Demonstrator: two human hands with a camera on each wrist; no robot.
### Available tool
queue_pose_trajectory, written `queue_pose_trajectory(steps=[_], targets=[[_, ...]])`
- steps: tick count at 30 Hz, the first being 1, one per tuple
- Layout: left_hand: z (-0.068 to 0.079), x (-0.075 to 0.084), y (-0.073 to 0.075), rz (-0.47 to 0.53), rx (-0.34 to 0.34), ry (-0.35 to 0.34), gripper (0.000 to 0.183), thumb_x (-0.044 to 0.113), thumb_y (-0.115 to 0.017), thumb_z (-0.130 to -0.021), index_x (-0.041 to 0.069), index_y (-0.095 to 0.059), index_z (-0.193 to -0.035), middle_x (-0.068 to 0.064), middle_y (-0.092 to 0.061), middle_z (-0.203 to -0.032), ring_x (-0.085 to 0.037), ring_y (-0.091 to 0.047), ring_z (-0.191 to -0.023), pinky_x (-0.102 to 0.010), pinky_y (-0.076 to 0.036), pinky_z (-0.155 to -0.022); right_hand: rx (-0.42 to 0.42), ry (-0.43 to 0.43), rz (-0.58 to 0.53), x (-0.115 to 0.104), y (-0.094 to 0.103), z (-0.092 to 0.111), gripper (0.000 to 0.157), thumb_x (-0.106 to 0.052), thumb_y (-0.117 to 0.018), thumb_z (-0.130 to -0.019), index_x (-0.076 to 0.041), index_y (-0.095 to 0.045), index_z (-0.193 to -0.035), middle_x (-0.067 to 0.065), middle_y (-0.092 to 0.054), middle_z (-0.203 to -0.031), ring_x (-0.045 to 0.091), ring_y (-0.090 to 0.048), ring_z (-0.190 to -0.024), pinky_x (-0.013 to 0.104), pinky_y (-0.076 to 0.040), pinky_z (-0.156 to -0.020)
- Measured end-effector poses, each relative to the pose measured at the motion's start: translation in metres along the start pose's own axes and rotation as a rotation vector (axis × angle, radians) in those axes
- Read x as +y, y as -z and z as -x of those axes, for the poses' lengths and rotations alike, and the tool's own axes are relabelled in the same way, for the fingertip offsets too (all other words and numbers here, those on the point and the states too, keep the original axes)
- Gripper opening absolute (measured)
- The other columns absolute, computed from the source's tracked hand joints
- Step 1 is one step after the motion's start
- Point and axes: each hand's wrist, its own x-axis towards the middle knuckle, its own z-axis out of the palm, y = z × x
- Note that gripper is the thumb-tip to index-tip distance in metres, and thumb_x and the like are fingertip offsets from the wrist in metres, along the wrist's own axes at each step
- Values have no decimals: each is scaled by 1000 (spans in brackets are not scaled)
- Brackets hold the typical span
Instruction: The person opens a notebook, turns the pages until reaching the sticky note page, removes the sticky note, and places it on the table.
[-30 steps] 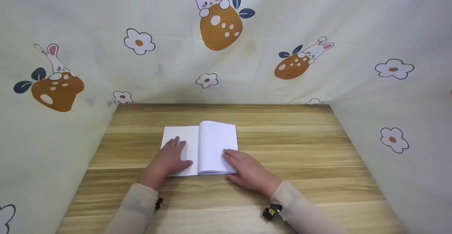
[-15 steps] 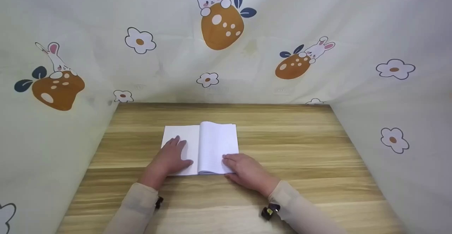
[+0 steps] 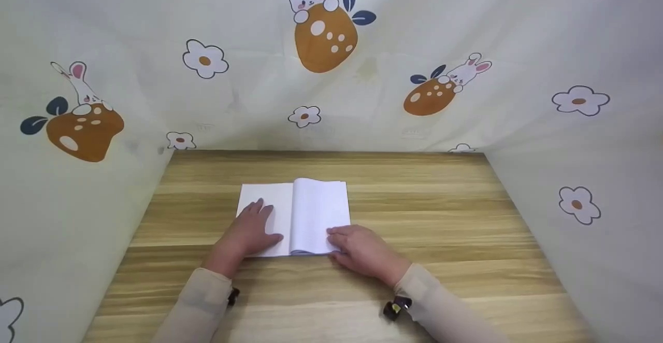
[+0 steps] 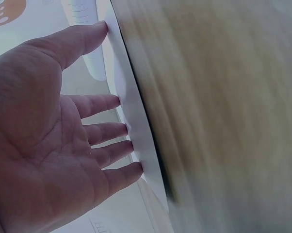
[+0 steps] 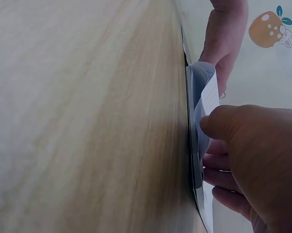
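An open notebook (image 3: 318,208) with white pages lies on the table, its right-hand pages bulging up beside the fold. My left hand (image 3: 249,231) rests on the left page with fingers spread; in the left wrist view its fingertips (image 4: 121,101) touch the paper. At the lower right corner, my right hand (image 3: 365,249) pinches loose pages between thumb and fingers. The right wrist view shows the right thumb (image 5: 219,122) at the edge of the curved pages (image 5: 209,94), its fingers partly hidden behind the hand.
The wood-grain table (image 3: 440,213) extends on all sides of the notebook. Pale cloth (image 3: 362,89) printed with rabbits and flowers hangs behind it and along both sides. Each wrist wears a small dark device (image 3: 397,308).
The right hand has shifted slightly toward the near edge of the notebook, its fingers drawn in a little. The right page bulges a little more near the fold. The left hand stays put.
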Motion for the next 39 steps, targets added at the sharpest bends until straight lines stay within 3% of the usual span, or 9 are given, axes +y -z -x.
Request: queue_pose_trajectory(steps=[7,15,22,31,39], targets=[[1,-2,-1,24,-13,15,84,35,-76,-100,-9,-43,-163,-36,-26,-175,-55,-22,-163,-63,-22,-133,11,-8,-65,4,2,2,29,-21,-76,-105,-3,-77,-128,14,-74,-142,29,-72,-130,44,-56,-113],[-1,-1,-2,20,-7,6,84,36,-77,-100,-10,-43,-162,-36,-27,-174,-55,-23,-163,-63,-23,-133,28,-16,-78,7,1,2,23,-16,-74,-105,-5,-79,-125,13,-76,-138,28,-73,-126,44,-57,-112],[0,-2,-3,20,-7,7,83,35,-77,-100,-10,-43,-162,-37,-27,-174,-56,-23,-162,-64,-24,-132,82,-7,-85,5,2,1,19,-13,-73,-107,-5,-79,-123,9,-81,-124,27,-77,-116,43,-60,-106],[1,-2,-1,31,-4,2,83,34,-77,-100,-10,-43,-162,-37,-27,-174,-56,-23,-162,-63,-23,-133,67,-25,-166,5,7,-1,15,-16,-79,-104,-6,-81,-116,6,-82,-115,24,-78,-109,40,-62,-101],[0,-3,-1,24,6,-16,84,34,-78,-98,-12,-44,-160,-40,-29,-172,-58,-25,-161,-64,-24,-132,16,-95,-242,3,12,-4,21,-15,-87,-97,-3,-80,-112,7,-82,-111,23,-78,-104,40,-63,-96]])
